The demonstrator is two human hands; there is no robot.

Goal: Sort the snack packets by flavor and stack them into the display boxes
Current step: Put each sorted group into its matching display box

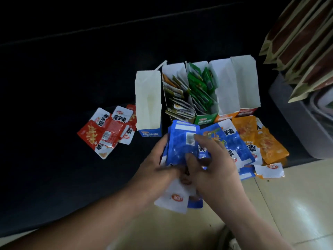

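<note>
- Both forearms come in from the near edge. My left hand (158, 165) and right hand (216, 165) are close together, palms turned toward each other, over the near lip of the dark surface (72, 87).
- Item in hand: a bundle of blue packets (180, 141), held roughly on edge between the two hands. It sits just near of the blue box (148, 98), whose white inside shows nothing in it.
- Fingers (163, 141) of the left hand curl round the bundle's left edge. The right forefinger lies across the front face, with the thumb lower down, pinching. Both hands hold the bundle. The thumbs are blurred, so I cannot tell their exact contact.
- Handling, as a judgement: these look like light, thin, glossy pouches that bend easily and may slide over one another. They do not look fragile.
- Best hold, also a judgement: squeeze across the stack's thickness along both long edges, with the edges squared up, not by one corner seal.
- Loose blue pouches (232, 141) lie just right of the bundle, with orange packets (261, 139) further right.
- Red packets (106, 130) lie left of the blue box, and the green box (203, 91) beyond already holds packets.
</note>
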